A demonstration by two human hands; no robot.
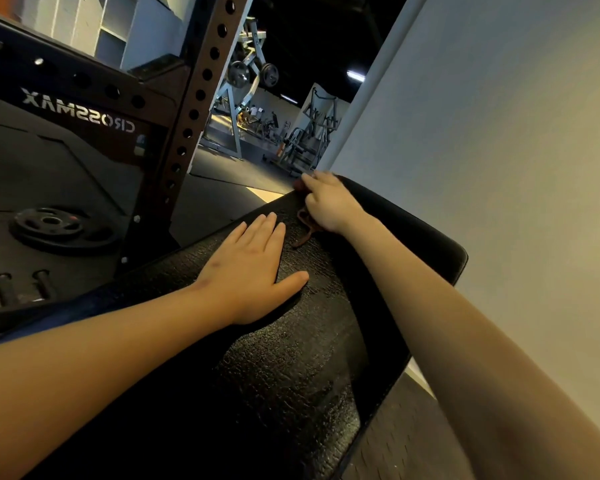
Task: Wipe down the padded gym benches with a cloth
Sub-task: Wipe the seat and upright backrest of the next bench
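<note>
Both hands on the black padded bench (pixel 291 358), cloth (pixel 305 226) at its far end.
Far left: weight plate (pixel 58 225) flat on the floor, well apart from the bench. Right of it, a rack upright (pixel 191 109) with a row of holes, standing just beside the bench's left edge. Left hand (pixel 253 268) lies palm-down mid-bench, fingers straight and close together, thumb spread to the right, holding nothing. Just beyond it the reddish-brown cloth is bunched on the pad near the far edge, a strip trailing toward the near side. Right hand (pixel 328 202) sits on top of it, fingers curled over the cloth, gripping it. Plain wall (pixel 499 133) on the right.
</note>
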